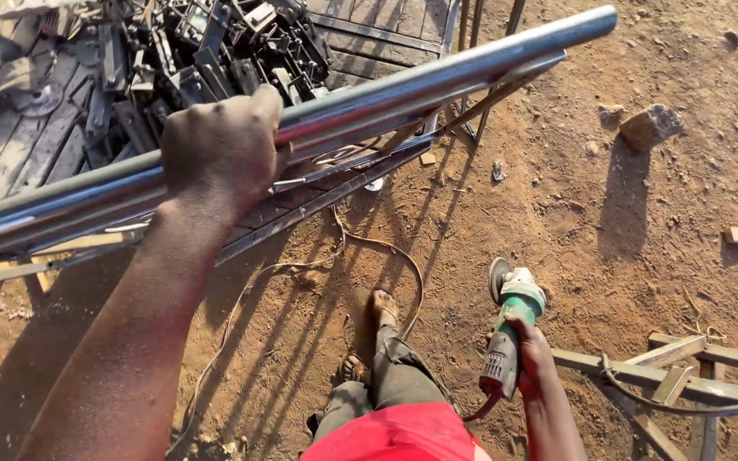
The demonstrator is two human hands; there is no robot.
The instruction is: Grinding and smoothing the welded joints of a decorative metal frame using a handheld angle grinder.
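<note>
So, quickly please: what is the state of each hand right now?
Left hand: closed over the long shiny metal pipe, gripping it.
Right hand: closed around the green and grey angle grinder, held down at the side.

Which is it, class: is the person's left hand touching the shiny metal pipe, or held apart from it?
Touching. The head view shows the left hand laid over the metal pipe, fingers wrapped across its top, no gap showing.

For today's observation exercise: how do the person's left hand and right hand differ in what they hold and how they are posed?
The left hand is raised, gripping a long shiny metal pipe; the right hand hangs low beside the leg, holding a green angle grinder. The left arm stretches forward; the right arm points down. Both hands are closed around their loads.
</note>
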